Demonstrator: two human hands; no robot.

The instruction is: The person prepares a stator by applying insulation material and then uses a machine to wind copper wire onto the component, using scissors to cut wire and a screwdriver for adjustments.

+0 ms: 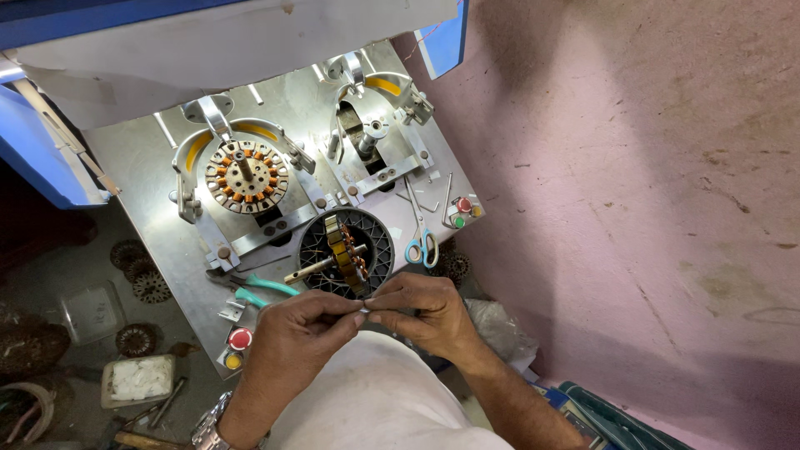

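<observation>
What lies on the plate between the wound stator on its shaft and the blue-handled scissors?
In the head view, only bare metal plate shows between the wound stator in its black ring and the blue-handled scissors. Nothing else lies in that narrow gap.

Your bench plate (179, 250) is bare sheet metal, dull grey and scuffed, brightest under the lamp. The wound core (247, 175) on it shows glossy copper wire over steel. A black ribbed plastic basket (377, 233) holds a second core (343, 250) of copper and brass-coloured metal. The scissors (421, 237) pair steel blades with smooth blue plastic handles; the pliers (262, 287) wear teal rubbery grips. The wall (633, 183) beside you is matt pink plaster, rough and stained.
</observation>
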